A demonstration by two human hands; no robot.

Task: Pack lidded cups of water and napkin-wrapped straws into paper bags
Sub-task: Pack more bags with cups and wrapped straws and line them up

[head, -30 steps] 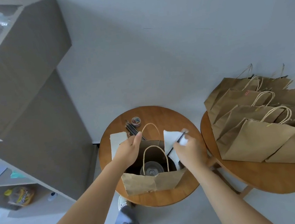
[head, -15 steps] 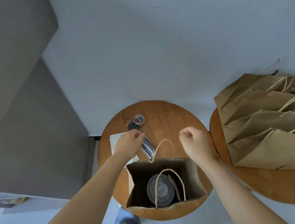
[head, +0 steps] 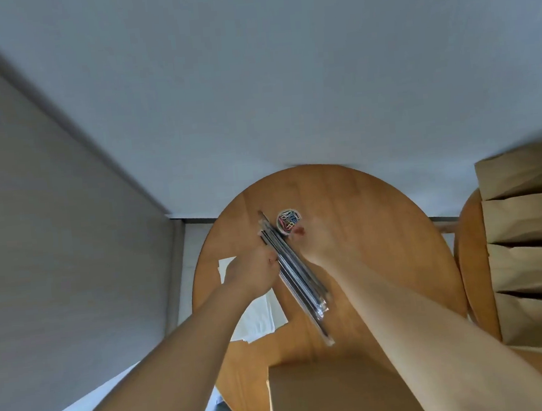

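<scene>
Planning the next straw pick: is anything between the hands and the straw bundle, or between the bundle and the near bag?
Nothing visible does. The left hand holds the straw bundle, the right hand is beside its far end, and only bare table separates it from the paper bag.

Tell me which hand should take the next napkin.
Left, probably. The left hand sits over the napkins, on their side of the straw bundle; the right hand is across the bundle, by the paperclip tub, and would have to reach over.
</scene>
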